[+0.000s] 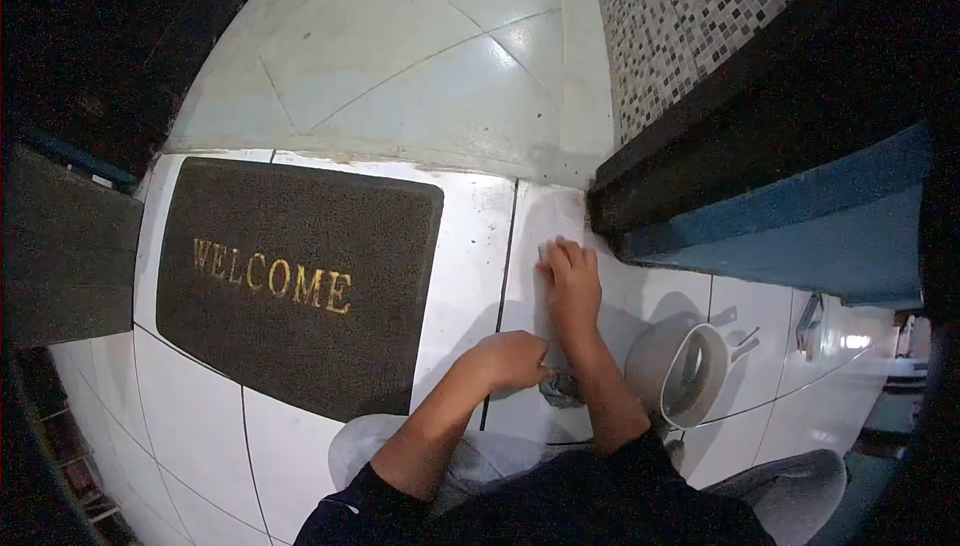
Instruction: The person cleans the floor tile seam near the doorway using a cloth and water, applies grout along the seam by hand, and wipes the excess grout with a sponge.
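Note:
My left hand (515, 359) is curled low over the white tiles, its fingers closed at the edge of a crumpled dark grey cloth (564, 390). Farther forward, my right hand (571, 281) presses down on the tile near the door frame, fingers bent together. A small pale edge shows at its fingertips, too little to name. To the right of my right forearm stands a white dipper-like pot (648, 374) with a handle; its inside looks wet.
A dark doormat (300, 346) reading WELCOME lies at left. Beyond is a duller tiled floor (400, 66) past a stained threshold. A dark door frame (640, 186) and blue door (830, 236) stand at right, beside a mosaic wall (680, 36). My grey-clad knees (365, 436) are near the mat.

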A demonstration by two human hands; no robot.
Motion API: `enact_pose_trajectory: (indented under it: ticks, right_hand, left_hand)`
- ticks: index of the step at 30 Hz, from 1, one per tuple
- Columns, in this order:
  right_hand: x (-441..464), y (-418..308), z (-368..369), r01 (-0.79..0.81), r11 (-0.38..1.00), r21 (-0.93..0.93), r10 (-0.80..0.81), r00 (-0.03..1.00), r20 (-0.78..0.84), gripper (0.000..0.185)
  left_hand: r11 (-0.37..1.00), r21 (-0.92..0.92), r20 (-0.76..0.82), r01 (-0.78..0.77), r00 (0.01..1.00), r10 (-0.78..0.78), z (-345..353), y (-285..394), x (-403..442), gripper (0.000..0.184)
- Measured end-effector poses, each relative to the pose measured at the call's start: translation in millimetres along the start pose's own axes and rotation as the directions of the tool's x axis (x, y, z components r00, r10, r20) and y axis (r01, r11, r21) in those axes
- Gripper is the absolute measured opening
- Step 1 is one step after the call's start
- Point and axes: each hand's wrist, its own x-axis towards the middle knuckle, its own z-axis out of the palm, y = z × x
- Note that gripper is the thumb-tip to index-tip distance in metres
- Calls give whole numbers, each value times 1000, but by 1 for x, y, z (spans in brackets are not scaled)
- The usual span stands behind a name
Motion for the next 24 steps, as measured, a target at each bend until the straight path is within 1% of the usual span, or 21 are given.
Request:
enact_pose_trajectory:
  ticks: [2, 4, 5, 6, 7, 8, 10, 12, 13, 14, 15, 16, 17, 19, 20, 22, 24]
  right_hand:
    - [5, 7, 2, -5, 1000, 13, 5, 1000, -13, 18]
    - [51, 18, 15, -13, 998, -61, 13, 1000, 13, 25]
    - [55, 17, 15, -8, 998, -58, 8, 1000, 6, 25]
    - [57, 15, 16, -41, 997, -64, 43, 999, 32, 25]
    - [59, 15, 16, -75, 994, -75, 79, 995, 58, 25]
    - [46, 15, 14, -73, 994, -78, 77, 996, 52, 25]
    - [8, 11, 10, 18, 996, -83, -24, 997, -71, 21]
    - [7, 11, 10, 24, 997, -79, -28, 998, -57, 21]
    - [6, 11, 10, 20, 997, -78, -24, 998, -51, 21]
    - [17, 14, 11, 7, 996, -84, -11, 999, -47, 21]
    - [42, 18, 15, 0, 995, -98, -3, 1000, -24, 25]
    - [58, 19, 17, 0, 994, -108, 0, 1000, -2, 29]
    - [60, 18, 17, 2, 995, -102, -3, 1000, -7, 29]
    - [63, 18, 17, -32, 993, -111, 39, 998, 55, 28]
    - [50, 17, 15, -30, 993, -116, 35, 998, 47, 28]
    - [7, 9, 9, 24, 999, -45, -27, 997, -68, 21]
    - [6, 4, 3, 27, 999, -16, -28, 997, -67, 19]
  left_hand:
    - [997, -1, 21, 77, 997, -77, 2, 5, 0, 37]
    - [997, 6, 43, 75, 996, -75, 3, 4, 2, 36]
    - [996, 12, 53, 85, 995, -85, 0, 2, 2, 36]
    - [996, 17, 50, 89, 995, -89, 1, 0, 2, 36]
    - [997, 14, 33, 73, 997, -74, 3, -1, 3, 35]
    - [998, 12, 13, 54, 998, -54, 4, -1, 5, 34]
    - [999, 36, 1, 32, 999, -32, 5, -2, 6, 34]
    - [999, 46, 10, 20, 1000, -20, 8, -3, 5, 34]
    - [998, 32, 9, 46, 999, -47, 6, 0, 2, 34]
    - [997, 23, 5, 68, 998, -68, 5, 3, 1, 34]
    - [996, 26, 34, 80, 996, -81, 2, 5, 1, 34]
    - [996, 31, 31, 80, 996, -81, 1, 6, 1, 34]
    - [996, 15, 28, 83, 996, -83, 1, 6, 0, 34]
    - [997, 4, 26, 83, 996, -83, 1, 4, 0, 34]
    - [997, 22, 25, 72, 997, -73, 3, 3, 2, 34]
    - [998, 34, 22, 60, 998, -61, 3, 1, 5, 35]
    - [998, -4, 2, 59, 998, -59, 6, 0, 3, 35]
